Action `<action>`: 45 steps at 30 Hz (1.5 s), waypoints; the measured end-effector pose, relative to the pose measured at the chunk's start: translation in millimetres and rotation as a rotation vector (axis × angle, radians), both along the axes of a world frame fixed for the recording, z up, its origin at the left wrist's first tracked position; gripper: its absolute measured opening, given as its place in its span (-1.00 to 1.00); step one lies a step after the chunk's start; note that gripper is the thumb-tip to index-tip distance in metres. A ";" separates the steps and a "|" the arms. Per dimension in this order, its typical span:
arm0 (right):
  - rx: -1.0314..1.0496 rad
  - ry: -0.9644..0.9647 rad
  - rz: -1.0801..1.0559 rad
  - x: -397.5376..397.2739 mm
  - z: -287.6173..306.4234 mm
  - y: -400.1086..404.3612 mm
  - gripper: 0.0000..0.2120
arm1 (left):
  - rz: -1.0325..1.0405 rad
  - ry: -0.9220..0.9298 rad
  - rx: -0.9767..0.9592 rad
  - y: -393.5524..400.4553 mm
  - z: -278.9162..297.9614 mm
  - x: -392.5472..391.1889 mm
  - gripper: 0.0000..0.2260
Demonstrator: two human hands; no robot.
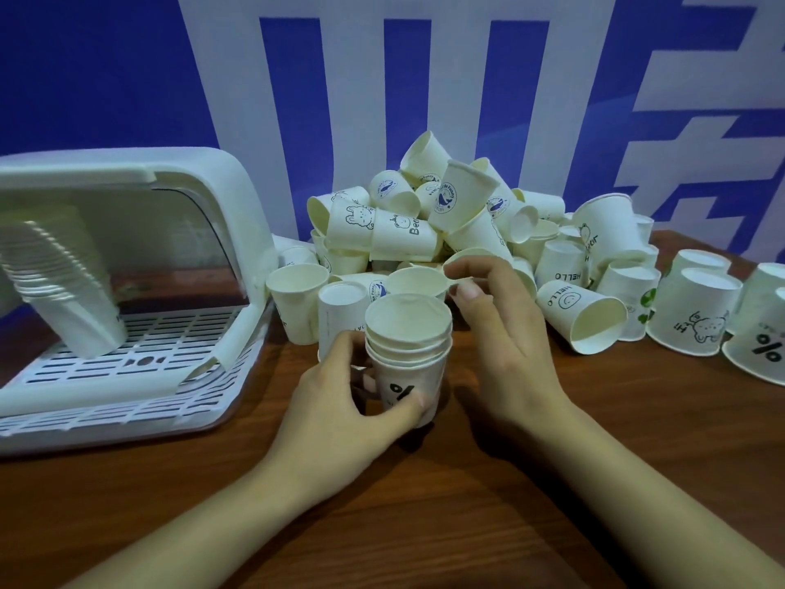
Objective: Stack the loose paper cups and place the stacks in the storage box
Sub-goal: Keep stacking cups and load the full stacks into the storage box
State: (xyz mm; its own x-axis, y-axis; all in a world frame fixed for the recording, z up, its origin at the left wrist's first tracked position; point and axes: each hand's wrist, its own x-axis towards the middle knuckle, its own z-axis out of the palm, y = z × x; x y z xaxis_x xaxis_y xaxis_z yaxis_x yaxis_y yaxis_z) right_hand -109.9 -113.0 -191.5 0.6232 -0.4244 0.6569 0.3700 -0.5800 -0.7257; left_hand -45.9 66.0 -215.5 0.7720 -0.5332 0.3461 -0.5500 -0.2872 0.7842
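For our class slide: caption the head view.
Left hand grips a cup stack; right hand pinches a loose cup.

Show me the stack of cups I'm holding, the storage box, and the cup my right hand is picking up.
stack of cups (pixel 408 333), head view, on the nested rims.
storage box (pixel 238 180), head view, on its white frame.
single cup (pixel 414 281), head view, on its inner wall.

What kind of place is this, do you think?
Probably a staged work table at an event or demo space, not a kitchen: a wooden table, a large blue-and-white banner right behind it, and a heap of printed paper cups beside a storage box.
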 end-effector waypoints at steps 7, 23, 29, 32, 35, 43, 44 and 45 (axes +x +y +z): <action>-0.180 0.308 -0.039 9.8 -12.3 -23.4 -0.56 | 0.038 -0.004 -0.011 1.3 -1.5 0.6 -0.57; -0.239 0.140 -0.300 13.5 -12.9 -29.9 -0.93 | 0.028 -0.004 0.014 3.4 -1.2 1.0 -0.49; -0.070 -0.068 -0.234 4.3 0.8 -23.6 -0.88 | 0.041 0.006 0.036 4.3 -1.5 1.3 -0.45; 0.007 -0.203 -0.207 0.7 5.9 -22.9 -0.65 | 0.047 0.016 0.031 3.5 -0.5 0.1 -0.49; 0.124 -0.301 -0.142 -6.3 16.5 -16.9 -0.47 | 0.045 0.006 0.035 2.6 0.3 -0.2 -0.50; 0.155 -0.334 0.070 -12.0 26.4 5.1 -0.54 | -0.007 -0.018 0.052 1.8 -0.6 -1.3 -0.54; 0.139 -0.327 0.081 -12.3 26.5 7.1 -0.56 | -0.007 -0.020 0.051 1.7 -0.8 -1.5 -0.53; 0.130 -0.327 0.094 -12.7 26.5 8.6 -0.57 | -0.006 -0.019 0.049 1.7 -1.3 -1.2 -0.53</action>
